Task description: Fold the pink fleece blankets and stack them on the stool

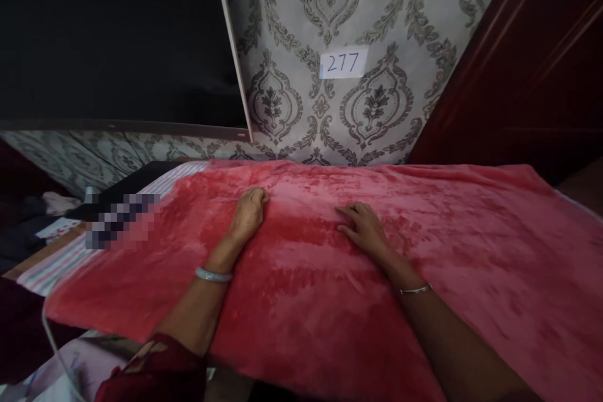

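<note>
The blanket (330,276), red and plush, lay spread across the middle and lower part of the frame, covering the raised surface almost edge to edge. We had both hands on it near the centre. Our left hand (247,213) rested with fingers curled under, knuckles pressed into the pile, gripping nothing that we could see. Our right hand (365,229) lay flat and open, fingers spread, palm down on the cloth just right of centre. We judged the step in hand to be smoothing the blanket flat (the nap showed darker streaks around the hands). The next stroke would call for even, outward pressure toward the edges, with care not to drag the whole cloth off its place. A bangle (214,274) sat on the left wrist. At mid left a striped sheet (61,257) showed under the blanket's edge. Behind, patterned wallpaper carried a label (343,63) reading 277 at upper centre; a dark screen (117,38) filled the upper left, and a dark red door (532,69) the upper right.
</note>
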{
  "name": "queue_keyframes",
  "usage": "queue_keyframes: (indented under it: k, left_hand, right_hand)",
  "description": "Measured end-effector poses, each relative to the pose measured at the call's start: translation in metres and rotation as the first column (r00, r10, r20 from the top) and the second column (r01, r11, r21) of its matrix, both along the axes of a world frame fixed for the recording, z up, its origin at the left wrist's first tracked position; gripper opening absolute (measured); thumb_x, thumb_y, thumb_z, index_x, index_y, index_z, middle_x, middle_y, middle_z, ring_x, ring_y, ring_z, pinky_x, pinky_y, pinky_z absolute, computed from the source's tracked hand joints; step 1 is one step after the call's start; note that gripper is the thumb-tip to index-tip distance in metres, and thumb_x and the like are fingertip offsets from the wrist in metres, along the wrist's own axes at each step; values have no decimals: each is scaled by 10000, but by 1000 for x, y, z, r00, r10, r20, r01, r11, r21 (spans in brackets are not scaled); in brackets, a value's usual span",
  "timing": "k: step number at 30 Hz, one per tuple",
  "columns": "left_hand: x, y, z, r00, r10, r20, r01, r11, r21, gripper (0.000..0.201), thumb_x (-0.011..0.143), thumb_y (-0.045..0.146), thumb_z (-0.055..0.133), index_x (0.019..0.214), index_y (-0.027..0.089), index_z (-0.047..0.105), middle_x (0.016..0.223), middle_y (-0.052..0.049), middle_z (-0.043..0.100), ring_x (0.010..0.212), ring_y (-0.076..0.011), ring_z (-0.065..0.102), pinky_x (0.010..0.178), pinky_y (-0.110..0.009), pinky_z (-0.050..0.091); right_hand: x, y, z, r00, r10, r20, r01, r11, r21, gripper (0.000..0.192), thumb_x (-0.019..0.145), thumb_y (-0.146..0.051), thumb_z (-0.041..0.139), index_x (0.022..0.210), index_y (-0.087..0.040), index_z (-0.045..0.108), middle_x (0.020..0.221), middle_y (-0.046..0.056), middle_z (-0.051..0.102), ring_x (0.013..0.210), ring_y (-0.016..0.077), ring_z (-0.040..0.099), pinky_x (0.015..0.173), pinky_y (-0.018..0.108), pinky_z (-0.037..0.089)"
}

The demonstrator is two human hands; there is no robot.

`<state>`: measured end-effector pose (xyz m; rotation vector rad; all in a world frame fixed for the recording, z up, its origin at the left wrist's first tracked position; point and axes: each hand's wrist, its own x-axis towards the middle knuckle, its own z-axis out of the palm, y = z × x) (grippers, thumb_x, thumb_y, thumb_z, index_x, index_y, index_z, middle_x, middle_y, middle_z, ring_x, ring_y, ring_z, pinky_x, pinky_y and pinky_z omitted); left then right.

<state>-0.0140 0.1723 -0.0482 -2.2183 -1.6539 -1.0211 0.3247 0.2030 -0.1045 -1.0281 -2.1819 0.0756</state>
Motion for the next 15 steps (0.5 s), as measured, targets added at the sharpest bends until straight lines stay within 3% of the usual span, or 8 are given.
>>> queue_keyframes:
  k: [5,7,12,15]
  left_hand:
    - [-2,0,0,997,33,-63,-26,993,114,153,915,157,414,810,238,491,819,-69,626,807,-218,590,794,-355,489]
    - [-3,0,1,995,52,-87,-41,991,130,144,921,174,416,820,237,497,824,-76,636,813,-225,601,794,-357,495]
    - [-1,-4,1,983,130,-130,-125,991,50,147,945,216,423,894,219,561,875,-86,684,826,-226,648,757,-337,499]
    - [1,-7,1,979,133,-153,-130,991,28,211,981,295,421,931,211,608,880,-79,700,815,-218,662,739,-321,494]
  right_hand:
    - [-11,-3,8,1000,21,5,-21,1000,20,119,889,-159,589,948,-183,690,981,106,648,916,245,570,811,365,466]
    - [-13,-5,14,1000,-8,0,8,1000,13,130,905,-133,537,844,-187,639,890,96,638,854,234,565,778,353,457]
    - [-10,-12,25,983,-140,-118,152,983,99,170,966,-160,447,886,-205,589,905,100,644,867,239,573,790,347,451]
    - [-9,-15,26,976,-175,-126,186,979,79,174,968,-153,429,897,-211,577,908,92,659,860,226,593,774,322,451]
